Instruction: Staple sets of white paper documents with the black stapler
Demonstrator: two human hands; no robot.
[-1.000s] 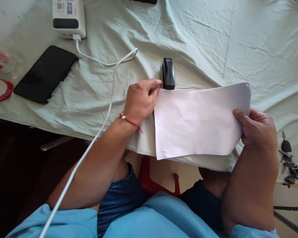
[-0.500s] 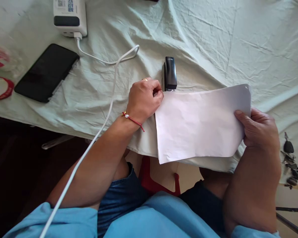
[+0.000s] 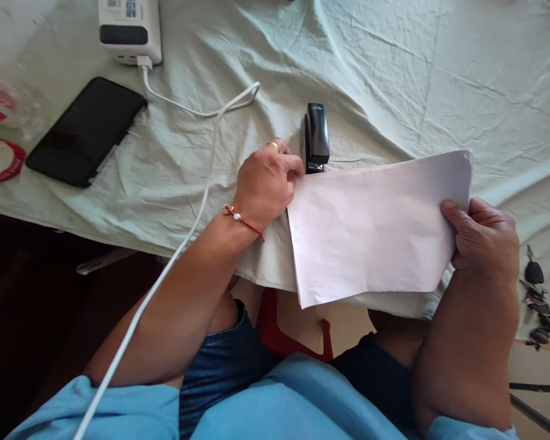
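Observation:
A thin stack of white paper sheets (image 3: 376, 232) lies tilted over the front edge of the cloth. My right hand (image 3: 486, 238) grips its right edge, thumb on top and fingers underneath. At the far left corner, the closed thumb and fingers of my left hand (image 3: 268, 180) pinch the sheets; the fingertips are partly hidden. A black stapler (image 3: 318, 134) sits on the cloth just beyond that corner, beside my left fingers. Its near end faces the paper's top edge, and part of its base shows there.
A white cable (image 3: 208, 162) runs from a white power block (image 3: 131, 33) across the cloth and over my left forearm. A dark phone (image 3: 87, 131) and a red tape roll (image 3: 16, 162) lie at left. Keys (image 3: 538, 293) are at far right. The cloth-covered table (image 3: 403, 79) ends at my lap.
The paper has shifted slightly right, its right corner a little farther away, along with my right hand. More of the stapler's near end shows beside the paper's edge.

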